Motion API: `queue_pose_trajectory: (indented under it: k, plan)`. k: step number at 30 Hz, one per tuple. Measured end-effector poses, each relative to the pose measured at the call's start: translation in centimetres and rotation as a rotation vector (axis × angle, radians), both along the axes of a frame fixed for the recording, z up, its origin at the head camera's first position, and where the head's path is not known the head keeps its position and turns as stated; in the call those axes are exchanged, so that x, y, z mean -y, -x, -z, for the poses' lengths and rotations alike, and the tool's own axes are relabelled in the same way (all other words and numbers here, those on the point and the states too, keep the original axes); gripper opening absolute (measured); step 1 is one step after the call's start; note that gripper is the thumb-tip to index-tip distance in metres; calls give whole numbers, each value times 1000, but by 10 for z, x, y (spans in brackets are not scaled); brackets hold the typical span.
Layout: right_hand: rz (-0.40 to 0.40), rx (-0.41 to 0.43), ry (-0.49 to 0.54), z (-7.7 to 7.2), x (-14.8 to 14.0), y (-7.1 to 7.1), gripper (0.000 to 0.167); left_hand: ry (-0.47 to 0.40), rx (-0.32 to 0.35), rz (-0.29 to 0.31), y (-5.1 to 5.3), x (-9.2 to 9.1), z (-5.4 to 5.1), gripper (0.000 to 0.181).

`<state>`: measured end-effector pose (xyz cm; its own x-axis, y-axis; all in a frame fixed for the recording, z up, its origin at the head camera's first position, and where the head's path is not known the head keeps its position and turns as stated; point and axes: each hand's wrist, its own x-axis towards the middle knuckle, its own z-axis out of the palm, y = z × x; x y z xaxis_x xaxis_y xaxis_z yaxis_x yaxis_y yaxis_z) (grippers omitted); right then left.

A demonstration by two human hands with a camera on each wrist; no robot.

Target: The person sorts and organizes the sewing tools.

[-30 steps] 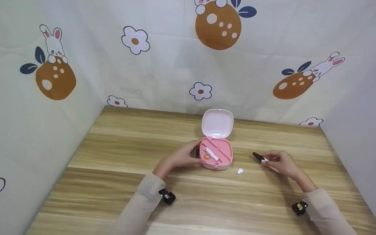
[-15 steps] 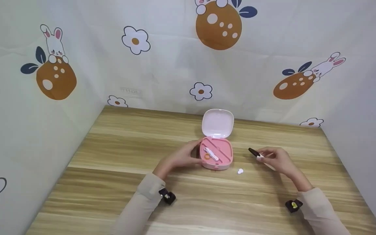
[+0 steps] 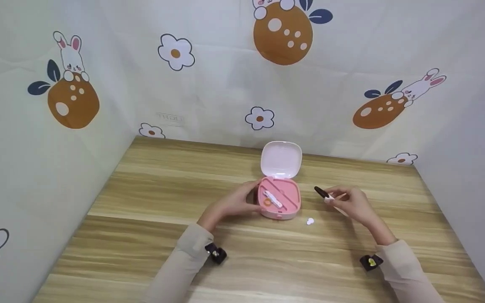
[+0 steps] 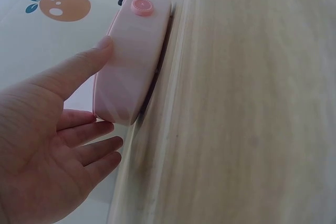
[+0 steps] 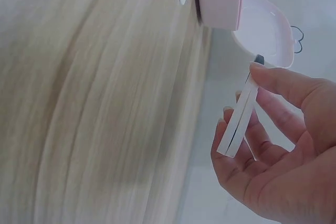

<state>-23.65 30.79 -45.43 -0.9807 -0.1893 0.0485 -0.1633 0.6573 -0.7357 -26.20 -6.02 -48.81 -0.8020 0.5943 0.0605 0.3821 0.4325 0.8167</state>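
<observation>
An open pink case (image 3: 291, 187) stands on the table, its pale lid (image 3: 281, 160) raised behind it. A slim white piece (image 3: 273, 199) and a small orange ring (image 3: 267, 202) lie inside. My left hand (image 3: 234, 202) holds the case at its left side, thumb on the front wall and fingers around the far side. Right of the case, my right hand (image 3: 352, 204) pinches a slim white tool (image 5: 239, 121) with a black end between thumb and fingers. A slit runs along its white part, and the black end points toward the case. It hangs above the table.
A small white cloud-shaped piece (image 3: 310, 221) lies on the wooden table (image 3: 162, 176), in front and to the right of the case. Patterned cloth walls (image 3: 217, 84) enclose the table at the back and sides.
My right hand has moved left toward the case, and slightly away from me, carrying the white tool with the black end. The left hand and the case have stayed put.
</observation>
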Motion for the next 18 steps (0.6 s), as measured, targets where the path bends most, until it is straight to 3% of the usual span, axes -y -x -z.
queue_pose_trajectory:
  k: [7,18]
  plan:
    - [-5,-26,28,-4,11,1,29,-19,-11,24,2,-1,2,91]
    - [7,-22,68,-6,31,5,31,-12,3,15,2,0,2,91]
